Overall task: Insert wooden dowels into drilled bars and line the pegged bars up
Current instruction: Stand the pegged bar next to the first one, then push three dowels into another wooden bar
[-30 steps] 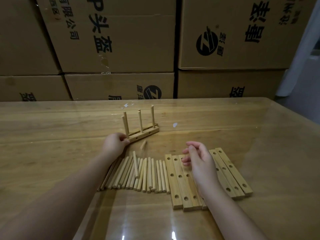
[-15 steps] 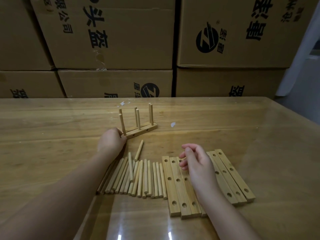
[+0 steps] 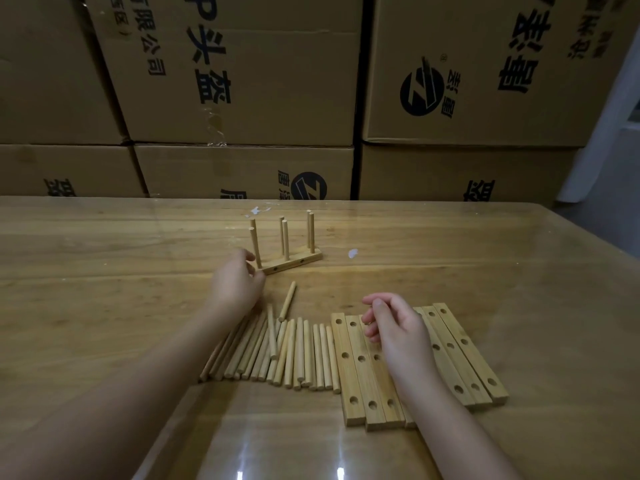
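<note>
Two pegged bars (image 3: pixel 294 263) stand side by side at the middle of the table, each with three upright dowels. My left hand (image 3: pixel 235 285) pinches the left end of the nearer one. A single loose dowel (image 3: pixel 288 301) lies just in front of them. Closer to me, several dowels (image 3: pixel 294 351) lie in a row. Right of that row lie several drilled bars (image 3: pixel 353 372), flat and side by side. My right hand (image 3: pixel 398 327) hovers over those bars, fingers loosely curled and holding nothing, and hides the middle ones.
The glossy wooden table (image 3: pixel 104 271) stretches wide to left and right. Stacked cardboard boxes (image 3: pixel 242 81) form a wall right behind its far edge. A small white scrap (image 3: pixel 352 252) lies right of the pegged bars.
The loose dowel that was rolling has come to rest in front of the pegged bars. My left hand stays at the bar's left end. The right hand has barely moved.
</note>
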Available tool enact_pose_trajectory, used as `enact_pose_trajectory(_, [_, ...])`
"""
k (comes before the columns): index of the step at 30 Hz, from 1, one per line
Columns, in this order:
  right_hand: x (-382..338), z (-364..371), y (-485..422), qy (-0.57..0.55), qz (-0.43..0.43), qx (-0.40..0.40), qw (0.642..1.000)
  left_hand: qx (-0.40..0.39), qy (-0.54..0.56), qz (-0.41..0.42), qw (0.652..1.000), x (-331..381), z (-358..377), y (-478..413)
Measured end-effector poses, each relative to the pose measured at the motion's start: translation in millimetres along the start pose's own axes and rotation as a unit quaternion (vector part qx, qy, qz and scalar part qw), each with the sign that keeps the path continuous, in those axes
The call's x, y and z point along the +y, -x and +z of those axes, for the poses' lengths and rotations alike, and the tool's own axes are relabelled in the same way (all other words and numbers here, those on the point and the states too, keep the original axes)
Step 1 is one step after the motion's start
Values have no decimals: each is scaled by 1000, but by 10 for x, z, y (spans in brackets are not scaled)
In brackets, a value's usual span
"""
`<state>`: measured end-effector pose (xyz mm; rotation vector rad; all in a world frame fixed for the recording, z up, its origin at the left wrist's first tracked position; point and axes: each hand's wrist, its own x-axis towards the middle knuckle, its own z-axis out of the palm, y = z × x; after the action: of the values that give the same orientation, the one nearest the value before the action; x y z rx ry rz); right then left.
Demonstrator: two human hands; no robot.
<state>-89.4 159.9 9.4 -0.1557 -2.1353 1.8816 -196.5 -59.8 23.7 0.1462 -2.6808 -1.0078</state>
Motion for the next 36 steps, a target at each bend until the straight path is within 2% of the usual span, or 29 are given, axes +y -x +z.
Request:
enact_pose_trajectory(4, [-22, -5, 23, -3, 12, -2, 1000, -54, 124, 63, 989, 166, -85, 568])
enact_pose_trajectory(9, [-57, 4, 52, 22, 19, 15, 999, -92, 243, 50, 964, 318, 9, 1191])
enact_pose_trajectory(12, [-68, 8, 61, 47, 13, 16, 999, -92, 261, 55, 959, 402, 116, 1315])
enact_pose_trajectory(16, [-48, 28, 56, 76, 11, -15, 997, -83, 243, 101, 961, 405, 195, 1337])
enact_pose_trajectory(20, [-44, -3, 35, 34, 7, 5, 999, -94, 263, 118, 953, 361, 218, 1307])
enact_pose_trajectory(23, [-62, -15, 97, 77, -61, 32, 995, -112, 288, 116, 944, 322, 237, 1278])
enact_pose_trajectory(26, [-164, -126, 84, 223, -162, 64, 959, -124, 305, 118, 937, 307, 262, 1264])
enact_pose_trajectory(28, [-216, -323, 35, 364, -159, 114, 911, -129, 308, 116, 935, 304, 274, 1263])
enact_pose_trajectory(30, [-180, -533, 15, 498, -88, 136, 852, -128, 309, 114, 935, 307, 275, 1263])
enact_pose_trajectory(32, [-121, -624, 29, 593, 29, 102, 798, -130, 313, 111, 934, 310, 272, 1267])
enact_pose_trajectory(34, [-70, -602, 39, 602, 97, 74, 789, -136, 323, 105, 931, 315, 270, 1275])
enact_pose_trajectory(36, [-40, -569, 25, 602, 90, 72, 790, -138, 330, 102, 928, 323, 263, 1279])
